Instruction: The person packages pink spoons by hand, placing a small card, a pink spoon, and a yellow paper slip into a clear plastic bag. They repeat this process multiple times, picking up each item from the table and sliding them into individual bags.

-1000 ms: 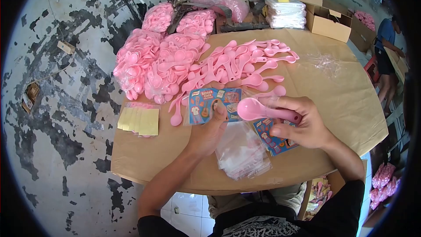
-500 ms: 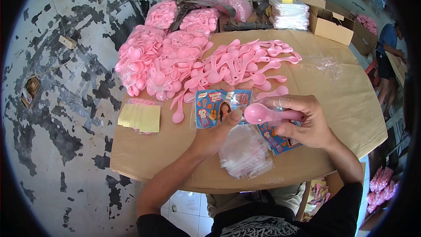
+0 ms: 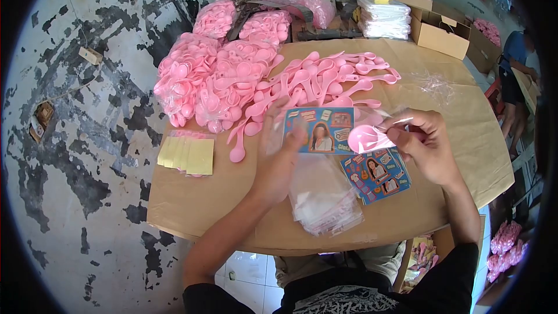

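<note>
Between my hands a clear plastic bag [image 3: 367, 116] is held up with a blue printed card [image 3: 343, 121] in it. My left hand [image 3: 278, 160] grips the bag's left end, thumb over the card. At the bag's right end my right hand [image 3: 423, 144] has its fingers closed on a pink spoon [image 3: 361, 138]. The spoon's bowl points left, close beside the card and under clear film; its handle is mostly hidden by my fingers. Just below lie a stack of blue printed cards [image 3: 376, 175] and a pile of clear bags [image 3: 322, 197].
Loose pink spoons [image 3: 317, 78] are heaped beyond my hands, beside filled bags of spoons [image 3: 186, 75]. Packed yellow cards [image 3: 186, 154] lie at the left on the brown table cover [image 3: 232, 203]. A cardboard box [image 3: 440, 34] stands at the back right; a person [image 3: 514, 75] is at the far right.
The bag with the card has moved right and up and is stretched flatter between my hands. The spoon has shifted right and upward, its bowl now at the bag's right end.
</note>
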The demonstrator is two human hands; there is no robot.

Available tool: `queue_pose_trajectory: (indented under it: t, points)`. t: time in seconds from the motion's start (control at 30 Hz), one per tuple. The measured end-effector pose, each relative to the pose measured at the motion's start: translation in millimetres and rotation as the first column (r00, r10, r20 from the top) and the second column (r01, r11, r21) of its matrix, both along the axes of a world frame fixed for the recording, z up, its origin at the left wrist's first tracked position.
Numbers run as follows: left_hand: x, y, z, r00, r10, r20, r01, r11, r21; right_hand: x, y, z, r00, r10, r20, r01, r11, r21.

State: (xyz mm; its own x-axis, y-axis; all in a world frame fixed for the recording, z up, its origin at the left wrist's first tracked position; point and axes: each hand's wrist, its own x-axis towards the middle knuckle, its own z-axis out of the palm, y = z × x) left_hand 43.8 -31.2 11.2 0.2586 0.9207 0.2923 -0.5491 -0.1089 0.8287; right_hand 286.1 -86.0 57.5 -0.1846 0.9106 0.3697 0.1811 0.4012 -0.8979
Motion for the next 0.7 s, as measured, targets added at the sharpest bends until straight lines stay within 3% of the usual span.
queue_pose_trajectory:
  t: [0.03,0.13,0.17,0.3,0.4,0.47,0.53,0.57,0.63,0.7]
  points:
    - [-0.5,0.7,7.3,0.999,0.018,0.038,-0.015,0.997,-0.077,1.5,-1.2,4.7,0.998,-0.013,0.057,0.013,1.0,0.008]
    - [-15.6,16.0,-5.7,0.996,0.047,0.073,-0.044,0.998,-0.05,24.2,-4.8,21.9,0.989,-0.108,0.102,0.099,0.991,0.088]
    - [-16.4,15.9,-4.5,0.998,0.06,0.012,-0.06,0.998,-0.012,31.0,-5.3,29.8,0.984,-0.146,0.098,0.134,0.983,0.125]
    - [-10.0,6.2,-2.1,0.988,0.052,-0.146,-0.038,0.994,0.1,31.2,-9.2,57.0,0.898,-0.24,0.368,0.206,0.97,0.129]
    - [-4.7,3.3,2.4,0.977,-0.04,-0.209,0.059,0.995,0.082,38.9,-19.4,85.3,0.881,-0.404,0.247,0.315,0.89,0.331]
    - [-1.8,1.4,3.6,0.965,-0.067,-0.252,0.091,0.992,0.085,29.1,-1.4,84.0,0.852,-0.416,0.318,0.223,0.838,0.499]
    - [1.0,4.8,6.9,0.946,-0.059,-0.32,0.112,0.982,0.151,11.9,-7.3,98.4,0.648,-0.383,0.658,0.25,0.923,0.291]
    - [2.7,4.0,10.5,0.912,-0.006,-0.411,0.135,0.949,0.285,17.1,5.4,86.4,0.835,-0.361,0.415,0.131,0.864,0.486]
    - [13.2,1.8,21.4,0.832,0.151,-0.533,0.197,0.819,0.539,8.9,14.8,83.0,0.855,-0.372,0.362,0.157,0.85,0.502]
    - [36.9,-4.6,26.6,0.87,0.12,-0.477,0.212,0.784,0.583,-4.0,17.7,84.6,0.851,-0.329,0.41,0.129,0.887,0.444]
